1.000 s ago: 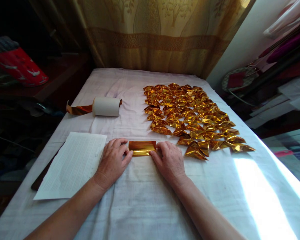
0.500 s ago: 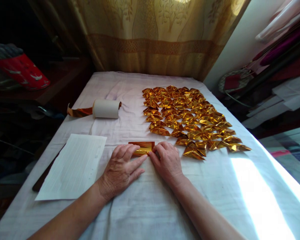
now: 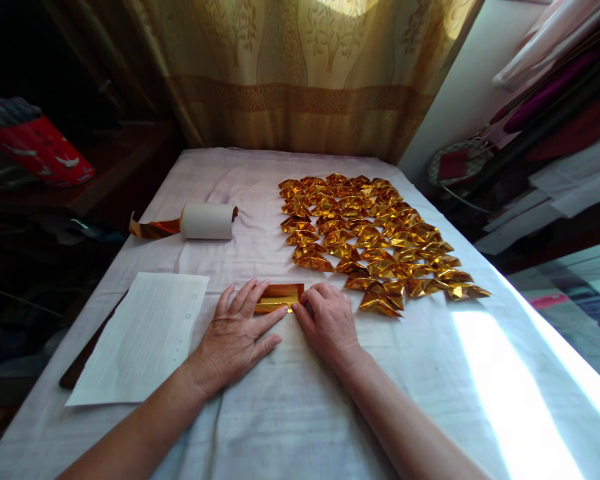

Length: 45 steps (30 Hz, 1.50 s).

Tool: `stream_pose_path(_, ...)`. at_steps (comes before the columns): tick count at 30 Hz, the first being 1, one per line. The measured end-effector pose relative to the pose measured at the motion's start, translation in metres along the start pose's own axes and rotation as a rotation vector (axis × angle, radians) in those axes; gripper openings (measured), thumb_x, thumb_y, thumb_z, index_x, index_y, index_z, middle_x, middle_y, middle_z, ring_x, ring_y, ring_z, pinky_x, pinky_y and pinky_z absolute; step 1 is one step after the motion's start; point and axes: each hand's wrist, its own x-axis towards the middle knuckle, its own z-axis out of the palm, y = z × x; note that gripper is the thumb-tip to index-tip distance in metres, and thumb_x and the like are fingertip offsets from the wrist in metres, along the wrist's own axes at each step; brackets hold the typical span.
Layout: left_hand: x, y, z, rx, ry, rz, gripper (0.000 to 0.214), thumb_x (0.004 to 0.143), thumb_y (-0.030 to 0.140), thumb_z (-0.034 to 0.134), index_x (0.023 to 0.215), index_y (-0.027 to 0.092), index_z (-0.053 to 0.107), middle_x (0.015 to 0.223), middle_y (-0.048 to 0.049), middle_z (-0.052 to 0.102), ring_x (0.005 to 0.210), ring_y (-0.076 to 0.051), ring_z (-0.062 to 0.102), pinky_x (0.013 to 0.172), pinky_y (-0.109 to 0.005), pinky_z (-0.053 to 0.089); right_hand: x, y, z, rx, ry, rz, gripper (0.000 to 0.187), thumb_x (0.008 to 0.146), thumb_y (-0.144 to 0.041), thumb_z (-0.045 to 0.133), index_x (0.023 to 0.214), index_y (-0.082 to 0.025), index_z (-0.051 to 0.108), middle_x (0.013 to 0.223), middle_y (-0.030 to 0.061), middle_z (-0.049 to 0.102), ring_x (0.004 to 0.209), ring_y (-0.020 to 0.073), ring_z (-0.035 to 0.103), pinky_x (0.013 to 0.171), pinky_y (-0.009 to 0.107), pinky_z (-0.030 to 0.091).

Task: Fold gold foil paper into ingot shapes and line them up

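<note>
A small strip of gold foil paper (image 3: pixel 280 297) lies on the cloth between my hands, a lengthwise crease showing along its near part. My left hand (image 3: pixel 237 333) rests with fingers spread, some of them over the foil's left end and one along its near edge. At the right end, my right hand (image 3: pixel 329 320) has its fingers curled, thumb and forefinger at the foil's near right corner. Just beyond that hand, several folded gold foil ingots (image 3: pixel 365 233) stand in close rows.
A white cardboard tube (image 3: pixel 207 221) with gold foil sheets trailing out lies at the back left. Nearer, a printed sheet of paper (image 3: pixel 140 340) covers part of a dark flat object (image 3: pixel 75 373). A red container (image 3: pixel 40 147) stands on a side shelf. A patterned curtain (image 3: pixel 290 80) hangs behind.
My left fingers have spread wider, uncovering more of the foil. My right hand stays at the foil's right end. The whole view has shifted slightly.
</note>
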Motion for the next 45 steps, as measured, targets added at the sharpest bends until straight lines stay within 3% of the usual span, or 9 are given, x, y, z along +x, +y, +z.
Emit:
stream_pose_path(12, -0.016, -0.022, -0.005, 0.102, -0.023, -0.016, 0.04, 0.093, 0.05, 0.054, 0.132, 0.047, 0.057, 0.16, -0.0023, 0.033, 0.146, -0.032, 0.03, 0.118, -0.057, 0.013, 0.001, 0.001, -0.001, -0.005, -0.016, -0.006, 0.016, 0.091, -0.032, 0.064, 0.079, -0.021, 0.063, 0.087, 0.0035, 0.065, 0.087, 0.02, 0.056, 0.074, 0.031, 0.031)
stream_pose_path(20, -0.022, -0.034, -0.016, 0.1, -0.133, -0.043, 0.044, 0.089, 0.051, 0.058, 0.132, 0.043, 0.06, 0.16, -0.0053, 0.035, 0.146, -0.035, 0.029, 0.116, -0.062, 0.012, 0.001, 0.003, 0.0, 0.004, -0.005, -0.015, 0.016, 0.09, -0.032, 0.065, 0.079, -0.022, 0.064, 0.086, 0.0022, 0.064, 0.085, 0.0189, 0.055, 0.073, 0.031, 0.03)
stream_pose_path(25, -0.022, -0.023, -0.02, 0.163, -0.072, 0.03, 0.048, 0.09, 0.051, 0.058, 0.135, 0.038, 0.058, 0.157, -0.007, 0.039, 0.145, -0.033, 0.033, 0.118, -0.06, 0.012, 0.001, 0.002, 0.0, 0.022, 0.008, -0.012, 0.016, 0.091, -0.032, 0.064, 0.078, -0.022, 0.063, 0.086, 0.0022, 0.064, 0.085, 0.0188, 0.055, 0.074, 0.031, 0.031)
stream_pose_path(30, -0.019, -0.002, -0.015, 0.215, -0.028, 0.082, 0.046, 0.095, 0.05, 0.05, 0.132, 0.026, 0.061, 0.141, -0.0065, 0.059, 0.137, -0.028, 0.046, 0.122, -0.053, 0.009, 0.001, 0.003, 0.002, 0.015, 0.033, -0.037, 0.016, 0.092, -0.03, 0.062, 0.078, -0.021, 0.063, 0.085, 0.0031, 0.065, 0.083, 0.019, 0.056, 0.073, 0.031, 0.032)
stream_pose_path(33, -0.02, 0.0, -0.012, 0.239, -0.001, 0.091, 0.049, 0.097, 0.051, 0.045, 0.133, 0.022, 0.061, 0.141, -0.0072, 0.059, 0.135, -0.027, 0.049, 0.123, -0.052, 0.005, 0.0, 0.003, 0.002, 0.018, 0.061, -0.055, 0.015, 0.093, -0.028, 0.059, 0.08, -0.021, 0.064, 0.086, 0.0037, 0.066, 0.083, 0.0193, 0.057, 0.074, 0.031, 0.034)
stream_pose_path(38, -0.024, -0.006, -0.01, 0.228, -0.003, 0.116, 0.055, 0.096, 0.058, 0.043, 0.136, 0.024, 0.058, 0.143, -0.006, 0.056, 0.135, -0.026, 0.05, 0.122, -0.051, 0.007, -0.006, -0.002, -0.003, 0.077, 0.117, -0.234, 0.022, 0.098, -0.022, 0.049, 0.108, -0.021, 0.068, 0.108, 0.007, 0.072, 0.099, 0.0203, 0.061, 0.087, 0.035, 0.04)
stream_pose_path(41, -0.024, -0.009, -0.01, 0.206, -0.027, 0.114, 0.059, 0.095, 0.061, 0.042, 0.139, 0.024, 0.055, 0.142, -0.0058, 0.057, 0.134, -0.027, 0.05, 0.121, -0.051, 0.01, -0.009, -0.007, -0.004, 0.08, -0.006, -0.397, 0.034, 0.1, -0.027, 0.046, 0.129, -0.02, 0.062, 0.132, 0.0073, 0.065, 0.126, 0.0215, 0.053, 0.108, 0.04, 0.034)
stream_pose_path(45, -0.023, -0.008, -0.012, 0.195, -0.103, 0.076, 0.065, 0.095, 0.064, 0.037, 0.142, 0.022, 0.052, 0.145, -0.0056, 0.054, 0.137, -0.028, 0.047, 0.12, -0.051, 0.012, -0.009, -0.01, -0.006, 0.057, -0.318, -0.474, 0.051, 0.102, -0.041, 0.041, 0.149, -0.02, 0.043, 0.153, 0.0065, 0.044, 0.146, 0.0225, 0.032, 0.122, 0.047, 0.016)
